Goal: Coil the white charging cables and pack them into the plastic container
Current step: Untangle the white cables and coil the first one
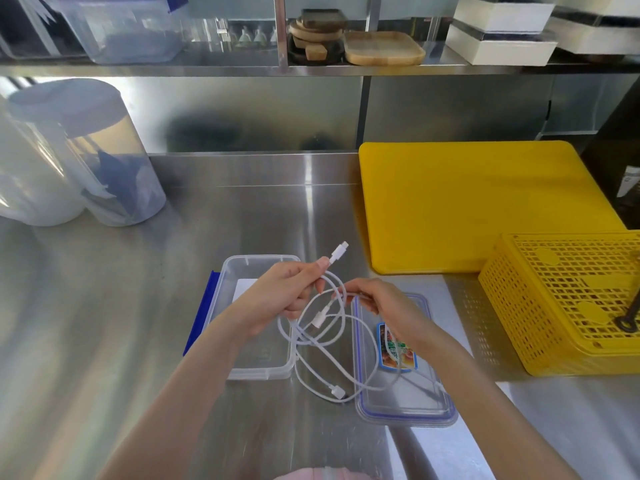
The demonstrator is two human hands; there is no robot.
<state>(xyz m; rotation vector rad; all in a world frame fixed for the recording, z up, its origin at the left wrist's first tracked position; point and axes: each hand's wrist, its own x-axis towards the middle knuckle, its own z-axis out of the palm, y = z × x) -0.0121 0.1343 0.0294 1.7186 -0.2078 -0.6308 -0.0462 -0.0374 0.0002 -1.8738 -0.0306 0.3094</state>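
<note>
My left hand (280,296) grips a white charging cable (341,327) near one plug, which sticks up past my fingertips. My right hand (377,299) pinches the same cable a little to the right. Loose loops hang between both hands, and another plug (336,391) lies on the steel table. Under my left hand stands the clear plastic container (258,362), open, with a white slip of paper inside. Its clear lid (408,407) with a blue seal and a coloured label lies to the right, partly under the cable.
A yellow cutting board (467,206) lies at the back right. A yellow perforated basket (568,303) stands upside down at the right edge. Clear tubs (104,161) stand at the back left. A shelf above holds boxes and wooden boards (381,46).
</note>
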